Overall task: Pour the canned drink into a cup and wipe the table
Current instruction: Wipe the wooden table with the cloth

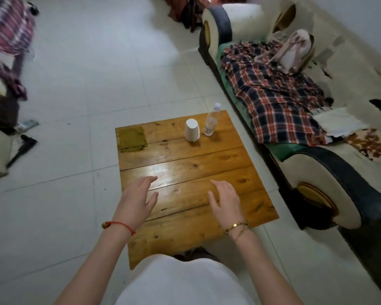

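Far left corner of the wooden table (207, 164): an olive cloth (132, 139) lies flat, ready for wiping. The left hand (136, 199) hovers over the near boards, fingers loose, holding nothing. Further along, the right hand (226, 200) does the same, well apart from its partner. At the far edge, a white cup (192, 130) sits upside down just beside a clear bottle (211, 121). Nothing poured yet, it seems; next comes righting that cup and uncapping.
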{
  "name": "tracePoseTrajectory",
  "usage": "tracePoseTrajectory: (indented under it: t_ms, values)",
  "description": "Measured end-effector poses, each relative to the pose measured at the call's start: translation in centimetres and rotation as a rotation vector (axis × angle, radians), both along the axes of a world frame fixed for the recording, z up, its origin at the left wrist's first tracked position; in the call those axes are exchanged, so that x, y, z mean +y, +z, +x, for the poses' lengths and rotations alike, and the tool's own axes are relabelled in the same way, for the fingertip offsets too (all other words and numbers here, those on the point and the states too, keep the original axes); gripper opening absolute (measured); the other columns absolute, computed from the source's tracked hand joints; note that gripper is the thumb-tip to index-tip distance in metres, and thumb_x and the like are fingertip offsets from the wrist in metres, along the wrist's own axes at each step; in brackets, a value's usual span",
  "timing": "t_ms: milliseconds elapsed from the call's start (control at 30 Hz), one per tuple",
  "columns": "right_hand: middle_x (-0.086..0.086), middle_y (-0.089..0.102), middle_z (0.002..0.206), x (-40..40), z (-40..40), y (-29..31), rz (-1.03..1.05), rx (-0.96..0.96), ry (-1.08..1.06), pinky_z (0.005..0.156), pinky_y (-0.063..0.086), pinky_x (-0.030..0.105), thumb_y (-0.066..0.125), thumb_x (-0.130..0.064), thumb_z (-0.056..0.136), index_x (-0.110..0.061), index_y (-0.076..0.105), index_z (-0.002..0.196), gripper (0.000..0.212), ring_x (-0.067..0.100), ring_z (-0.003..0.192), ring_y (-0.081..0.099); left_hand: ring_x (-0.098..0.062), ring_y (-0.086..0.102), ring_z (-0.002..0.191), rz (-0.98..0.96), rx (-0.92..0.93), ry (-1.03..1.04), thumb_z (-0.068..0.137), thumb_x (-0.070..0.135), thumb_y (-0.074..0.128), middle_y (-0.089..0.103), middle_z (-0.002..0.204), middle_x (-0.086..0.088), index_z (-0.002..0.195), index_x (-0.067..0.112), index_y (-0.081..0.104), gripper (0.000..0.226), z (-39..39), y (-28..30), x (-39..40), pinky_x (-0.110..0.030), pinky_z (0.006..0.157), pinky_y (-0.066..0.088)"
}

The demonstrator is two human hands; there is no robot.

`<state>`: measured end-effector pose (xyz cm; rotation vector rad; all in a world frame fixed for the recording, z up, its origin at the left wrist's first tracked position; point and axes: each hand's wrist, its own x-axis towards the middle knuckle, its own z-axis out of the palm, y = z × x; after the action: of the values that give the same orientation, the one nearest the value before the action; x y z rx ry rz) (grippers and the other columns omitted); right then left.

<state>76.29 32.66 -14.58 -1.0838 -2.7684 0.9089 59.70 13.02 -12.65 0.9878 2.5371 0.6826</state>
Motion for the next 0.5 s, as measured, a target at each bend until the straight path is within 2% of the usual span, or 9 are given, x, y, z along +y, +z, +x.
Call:
tracePoseTrajectory:
  t_ms: [333, 500]
  values:
    - [0.001, 0.055, 0.130, 5.5, -5.4, -1.6, -0.004, 0.025, 0.264, 0.110, 0.036, 0.037, 0.047, -0.027, 0.097, -0.016, 0.051, 0.132, 0.036, 0.016, 0.127, 0.043, -0.015, 0.049, 0.129, -0.021, -0.009, 0.274, 0.095, 0.027, 0.058, 0.053, 0.139, 0.002, 0.141, 0.022, 0.047, 0.048, 0.7, -1.9, 1.4, -0.031, 0.109, 0.041]
    - [0.003, 0.056, 0.131, 7.9, -8.9, -3.2, -0.018, -0.004, 0.324, 0.109, 0.035, 0.036, 0.046, -0.028, 0.098, -0.015, 0.052, 0.131, 0.036, 0.020, 0.128, 0.043, -0.017, 0.053, 0.123, -0.025, -0.030, 0.366, 0.095, 0.027, 0.058, 0.056, 0.134, 0.001, 0.140, 0.024, 0.047, 0.046, -0.7, -3.1, 3.0, -0.036, 0.107, 0.045]
